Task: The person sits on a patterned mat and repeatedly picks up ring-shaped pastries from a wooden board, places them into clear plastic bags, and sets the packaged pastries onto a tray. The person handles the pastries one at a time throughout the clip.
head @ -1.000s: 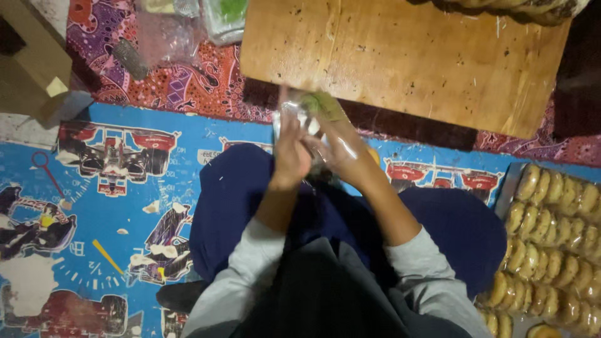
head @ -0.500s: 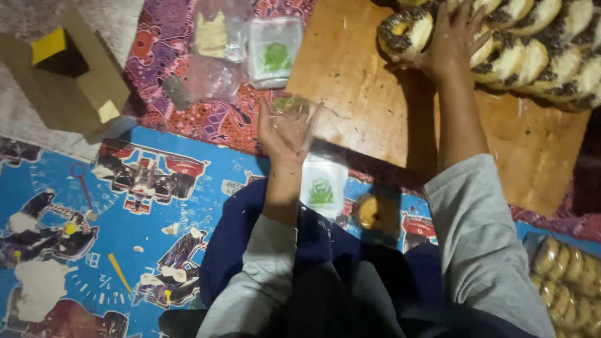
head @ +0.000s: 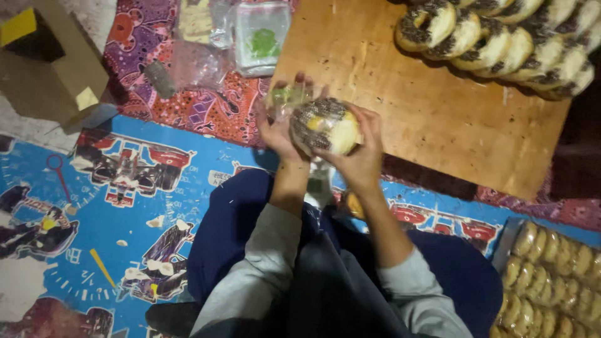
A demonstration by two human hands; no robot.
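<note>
Donut (head: 325, 125), round and pale with a crust of dark sprinkles over its top, sits between your two hands just off the near left corner of the board (head: 400, 106). Your right hand (head: 360, 147) wraps it from the right and below, fingers curled and pressed on its side; your left hand (head: 278, 128) cups it from the left, closed on the donut together with a thin clear plastic bag (head: 289, 97) that crinkles behind it and carries a small green mark. The board is flat bare wood, light brown with visible grain and squared edges. Along its far right edge lies a row of more donuts (head: 501, 37), the same ring shape with dark sprinkles, overlapping like fallen tiles; about seven show, and the row runs out of view. Off the board's far left corner lies a loose pile of clear bags (head: 260, 37), glossy and wrinkled, one with a green mark; the number cannot be told. At the far left sits one brown cardboard box (head: 56, 69), open, with a yellow patch inside. Beside your right knee, one tray (head: 501, 247) holds plain golden donuts (head: 557, 275) packed in close rows, too many and too crowded to count. Under you lies a smooth blue printed mat (head: 125, 206), meeting red patterned cloth (head: 200, 106) by the board.
</note>
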